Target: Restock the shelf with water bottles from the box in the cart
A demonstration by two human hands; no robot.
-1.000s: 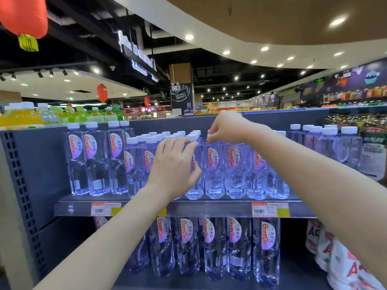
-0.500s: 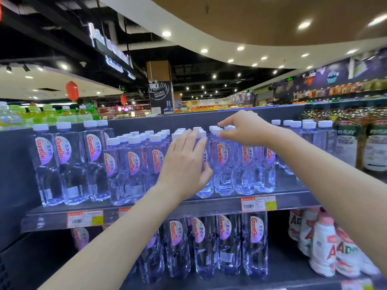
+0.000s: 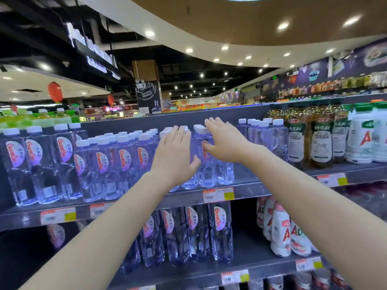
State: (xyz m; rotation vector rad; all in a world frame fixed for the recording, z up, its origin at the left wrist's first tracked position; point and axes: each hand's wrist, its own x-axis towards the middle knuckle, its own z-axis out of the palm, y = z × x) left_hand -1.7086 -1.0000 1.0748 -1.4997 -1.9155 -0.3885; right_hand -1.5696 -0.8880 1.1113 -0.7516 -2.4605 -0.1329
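Clear water bottles [image 3: 100, 164] with white caps and pink-red labels stand in rows on the grey upper shelf [image 3: 146, 200]. My left hand [image 3: 174, 153] is flat and open against the front of the middle bottles. Just to its right, my right hand [image 3: 225, 141] is open too, fingers spread over the caps and side of the rightmost bottles [image 3: 206, 164] of that group. Neither hand holds a bottle. More of the same bottles [image 3: 196, 233] fill the shelf below. The box and the cart are out of view.
A bare gap of shelf [image 3: 245, 174] lies right of the water group. Beyond it stand more water bottles [image 3: 263, 137], amber drink bottles [image 3: 318, 139] and white bottles [image 3: 364, 139]. White-and-pink bottles [image 3: 280, 231] sit lower right. Green-capped drinks [image 3: 41, 120] top the far left.
My right hand has let go of the bottle caps and opened flat, dropping lower. My view has swung to the right, so the bottles sit further left.
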